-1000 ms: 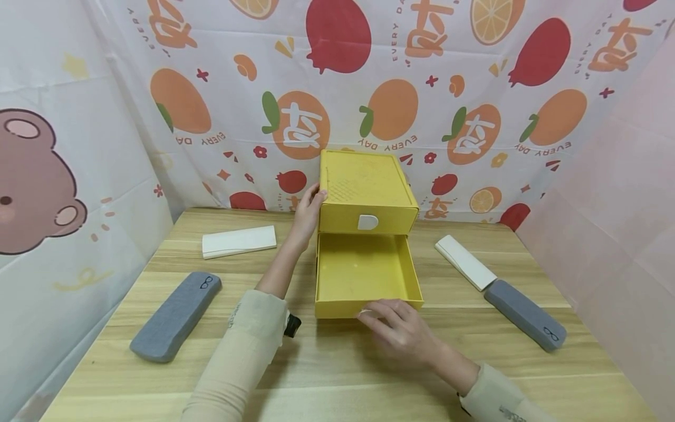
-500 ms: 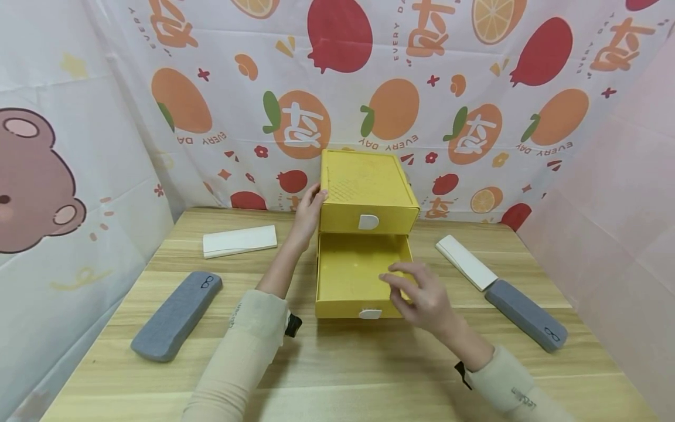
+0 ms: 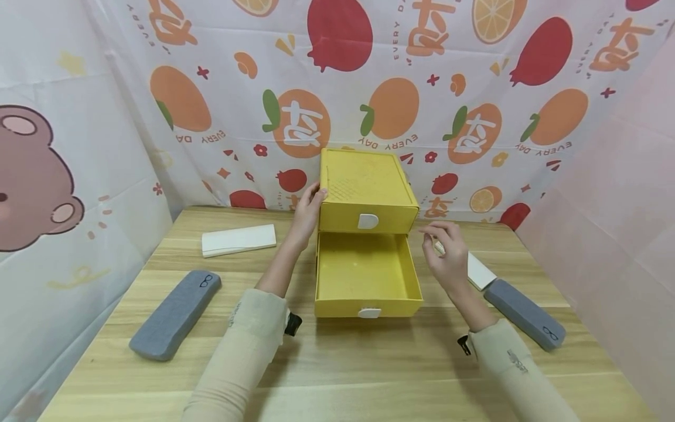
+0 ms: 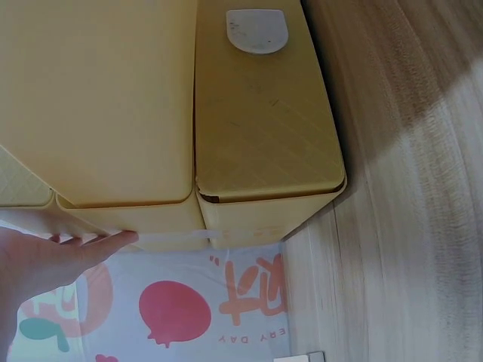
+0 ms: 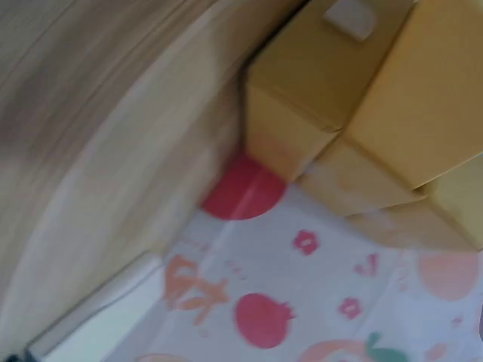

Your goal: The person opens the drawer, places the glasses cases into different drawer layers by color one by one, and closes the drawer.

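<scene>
A yellow two-drawer storage box (image 3: 364,181) stands at the back of the table, its upper drawer closed. The lower drawer (image 3: 369,275) is pulled out, with a white tab (image 3: 369,313) on its front and nothing inside. My left hand (image 3: 307,217) rests against the box's left side; in the left wrist view its fingers lie fairly straight along the yellow wall. To the right of the box, my right hand (image 3: 447,258) hovers with loosely bent fingers and holds nothing. Behind it, a white glasses case (image 3: 480,272) is partly hidden. The right wrist view does not show the hand.
A grey glasses case (image 3: 524,313) touches the white one's near end on the right. On the left lie another white case (image 3: 239,240) and another grey glasses case (image 3: 175,315). A fruit-print curtain (image 3: 390,111) hangs behind the wooden table (image 3: 337,375).
My right hand has let go of the lower drawer's white tab, risen, and moved right and away toward the white case. The left hand and the drawer have stayed put.
</scene>
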A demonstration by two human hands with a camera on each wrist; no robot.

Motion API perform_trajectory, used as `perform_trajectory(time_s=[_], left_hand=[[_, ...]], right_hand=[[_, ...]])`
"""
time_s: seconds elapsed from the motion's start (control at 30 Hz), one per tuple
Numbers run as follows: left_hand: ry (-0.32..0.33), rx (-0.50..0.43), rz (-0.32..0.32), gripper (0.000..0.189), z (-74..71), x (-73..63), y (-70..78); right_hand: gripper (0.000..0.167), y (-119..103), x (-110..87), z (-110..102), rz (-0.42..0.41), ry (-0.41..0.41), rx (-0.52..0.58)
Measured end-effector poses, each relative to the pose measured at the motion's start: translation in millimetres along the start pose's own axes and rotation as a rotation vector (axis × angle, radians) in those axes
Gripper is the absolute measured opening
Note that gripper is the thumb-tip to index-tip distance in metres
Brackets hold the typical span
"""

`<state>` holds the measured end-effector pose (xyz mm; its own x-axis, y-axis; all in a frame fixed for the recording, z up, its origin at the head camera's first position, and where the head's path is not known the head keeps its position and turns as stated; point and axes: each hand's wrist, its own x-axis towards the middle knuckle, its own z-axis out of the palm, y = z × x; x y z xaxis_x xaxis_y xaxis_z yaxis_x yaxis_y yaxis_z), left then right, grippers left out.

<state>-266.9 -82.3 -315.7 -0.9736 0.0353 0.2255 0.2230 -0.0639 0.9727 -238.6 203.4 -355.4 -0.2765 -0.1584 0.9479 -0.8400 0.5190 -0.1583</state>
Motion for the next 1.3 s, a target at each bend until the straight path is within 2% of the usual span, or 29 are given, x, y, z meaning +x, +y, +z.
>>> perform_trajectory(time_s=[0.1,0.2,0.33,0.43,0.63,0.77,0.83,1.03,1.17,1.3], left_hand=[[-0.002,0.018,-0.004,0.053,2.4,-5.8,8.7],[0.010,0.017,0.004,0.054,1.1,0.5,-1.5],[0.024,0.010,0.011,0.055,-1.5,10.2,-16.7],[0.020,-0.003,0.003,0.055,-2.1,10.9,-17.0],[0.012,-0.024,0.007,0.053,-3.4,13.4,-17.8],[0.010,-0.020,0.003,0.054,-2.9,14.1,-18.1],[0.012,-0.016,0.002,0.055,-2.7,13.4,-17.9],[0.021,0.003,0.008,0.058,-2.2,10.7,-17.8],[0.009,0.016,0.002,0.059,-1.7,10.9,-18.0],[0.025,0.014,0.009,0.058,-3.1,10.1,-17.6]], right_hand=[[0.020,18,-7.8,-1,0.085,-0.033,-0.056],[0.022,37,-16.0,-2,0.167,-0.095,-0.137],[0.023,60,-24.4,-5,0.315,-0.227,-0.263],[0.026,73,-29.1,-8,0.422,-0.320,-0.333],[0.027,99,-40.5,-15,0.583,-0.435,-0.424],[0.039,115,-52.3,-24,0.759,-0.552,-0.458],[0.048,123,-58.5,-29,0.813,-0.616,-0.478],[0.070,138,-80.8,-48,0.830,-0.803,-0.537],[0.074,142,-93.6,-59,0.855,-0.891,-0.521],[0.073,145,-97.9,-63,0.813,-0.938,-0.503]])
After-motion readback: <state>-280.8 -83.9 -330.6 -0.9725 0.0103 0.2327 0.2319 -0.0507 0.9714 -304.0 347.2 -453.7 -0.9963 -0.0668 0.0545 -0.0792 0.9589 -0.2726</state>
